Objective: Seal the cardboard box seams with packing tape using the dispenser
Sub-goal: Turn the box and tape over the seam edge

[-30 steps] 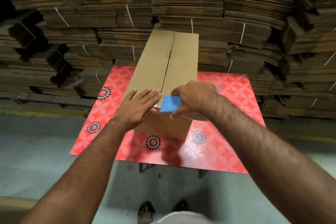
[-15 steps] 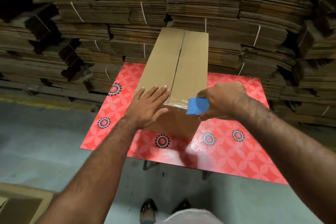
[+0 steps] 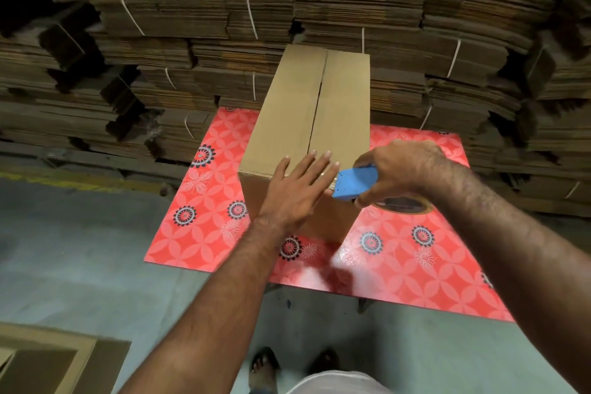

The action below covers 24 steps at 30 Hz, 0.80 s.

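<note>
Cardboard box (image 3: 307,112): closed carton standing on the worktop, long axis running away from the viewer; its two top flaps meet along a centre seam (image 3: 318,99) that shows as a narrow dark gap.
Near edge of box: partly covered by the left hand; whether tape lies on the seam here cannot be told.
Left hand (image 3: 295,193): open and flat, fingers spread, palm pressed on the near top edge of the box, fingertips reaching toward the seam.
Right hand (image 3: 399,169): closed around the tape dispenser, held just beside the box's near right corner.
Tape dispenser (image 3: 353,183): blue body, its front end touching or nearly touching the box edge next to the left fingertips.
Tape roll (image 3: 404,204): brown, seen under the right hand.
Worktop (image 3: 415,265): covered in a red floral-patterned sheet.
Background: bundled stacks of flattened cardboard (image 3: 192,41) behind the worktop.
Floor (image 3: 80,249): grey; feet in sandals (image 3: 263,369) at the lower edge.
</note>
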Each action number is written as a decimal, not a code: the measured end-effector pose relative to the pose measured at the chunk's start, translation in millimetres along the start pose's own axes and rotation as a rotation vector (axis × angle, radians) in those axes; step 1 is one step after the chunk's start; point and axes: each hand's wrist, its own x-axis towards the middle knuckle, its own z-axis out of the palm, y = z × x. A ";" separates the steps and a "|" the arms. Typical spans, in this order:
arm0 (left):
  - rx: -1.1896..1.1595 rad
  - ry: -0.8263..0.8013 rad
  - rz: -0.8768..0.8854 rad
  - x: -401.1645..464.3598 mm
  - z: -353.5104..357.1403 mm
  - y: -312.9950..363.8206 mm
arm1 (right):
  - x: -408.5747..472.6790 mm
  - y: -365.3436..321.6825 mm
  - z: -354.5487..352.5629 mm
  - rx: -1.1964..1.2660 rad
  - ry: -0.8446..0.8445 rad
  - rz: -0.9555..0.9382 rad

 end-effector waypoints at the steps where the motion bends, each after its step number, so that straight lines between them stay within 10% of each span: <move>1: -0.004 0.004 -0.015 1.6 1.5 1.8 | -0.1 -0.1 -0.2 0.003 -0.002 0.001; 24: -0.036 0.018 -0.044 0.3 -2.3 -3.1 | -31.8 49.7 45.4 -0.064 0.181 0.019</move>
